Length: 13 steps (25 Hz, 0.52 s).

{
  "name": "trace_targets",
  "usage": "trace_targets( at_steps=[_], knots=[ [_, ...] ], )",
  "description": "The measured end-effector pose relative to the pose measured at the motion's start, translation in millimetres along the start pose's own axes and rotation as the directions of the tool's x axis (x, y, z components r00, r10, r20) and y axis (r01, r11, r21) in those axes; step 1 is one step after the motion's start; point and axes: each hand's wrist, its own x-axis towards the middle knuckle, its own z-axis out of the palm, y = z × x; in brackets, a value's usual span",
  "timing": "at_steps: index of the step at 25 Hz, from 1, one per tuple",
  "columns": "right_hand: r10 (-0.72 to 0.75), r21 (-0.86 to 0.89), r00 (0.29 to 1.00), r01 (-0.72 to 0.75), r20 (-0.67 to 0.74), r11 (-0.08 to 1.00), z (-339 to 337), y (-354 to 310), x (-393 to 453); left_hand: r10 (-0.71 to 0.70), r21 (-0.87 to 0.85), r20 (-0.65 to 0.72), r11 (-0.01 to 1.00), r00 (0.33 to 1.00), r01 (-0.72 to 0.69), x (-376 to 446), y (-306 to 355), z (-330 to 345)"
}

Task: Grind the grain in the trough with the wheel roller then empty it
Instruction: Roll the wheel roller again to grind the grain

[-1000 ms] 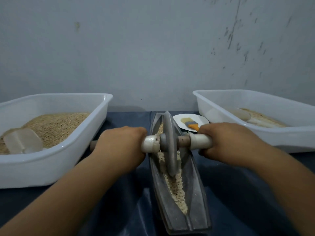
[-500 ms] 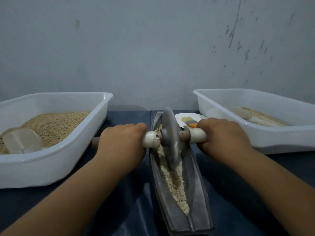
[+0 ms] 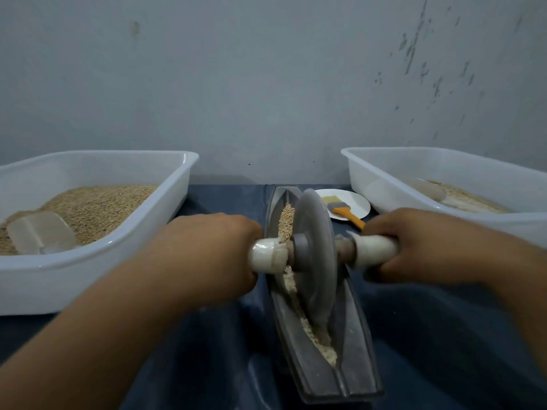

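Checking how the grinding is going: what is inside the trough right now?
The trough holds pale grain along its groove, with the wheel standing in it. The grain right under the wheel is hidden.

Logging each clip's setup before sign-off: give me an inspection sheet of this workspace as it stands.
Surface: dark blue cloth.
Job's things: wheel roller upright in the trough; grain along the groove.
Clutter: left tub with grain and a clear scoop; right tub with some grain; brush on a white plate.
Grips: left hand and right hand each hold a handle.
Cables: nothing seen.
Surroundings: scuffed grey wall.
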Motion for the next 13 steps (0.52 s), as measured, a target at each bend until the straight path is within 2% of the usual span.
trace_targets(
  at_steps=[2, 3, 5, 7, 8, 10, 11, 13],
  knots=[
    [0.025, -0.155, 0.954, -0.074, -0.298, 0.985, 19, -7, 20, -0.071, 0.049, -0.142, 0.996, 0.987, 0.079, 10, 6, 12],
    [-0.002, -0.220, 0.922, -0.091, -0.387, 0.971, 27, -9, 27, -0.099, 0.043, -0.179, 0.993, 0.979, 0.109, 14, 7, 18],
    [-0.043, -0.261, 0.900, -0.079, -0.433, 0.962, 32, -10, 34, -0.116, 0.005, -0.186, 0.993, 0.976, 0.119, 20, 4, 24],
    [-0.001, -0.174, 0.957, -0.052, -0.290, 0.983, 21, -1, 26, -0.066, -0.018, -0.112, 0.998, 0.991, 0.065, 21, -2, 20],
    [0.015, -0.097, 0.988, -0.030, -0.155, 0.995, 12, 4, 18, -0.026, -0.041, -0.052, 0.999, 0.998, 0.024, 17, -4, 14],
    [-0.009, 0.041, 0.994, 0.005, 0.104, 0.999, -5, 8, -2, 0.056, -0.116, 0.102, 0.992, 0.993, -0.044, 4, -9, -1],
    [-0.039, 0.073, 0.983, 0.026, 0.182, 0.997, -13, 8, -10, 0.077, -0.165, 0.179, 0.985, 0.981, -0.047, -3, -11, -8],
    [-0.080, 0.092, 0.972, 0.061, 0.222, 0.994, -20, 7, -18, 0.086, -0.189, 0.240, 0.981, 0.967, -0.040, -10, -12, -14]
  ],
)
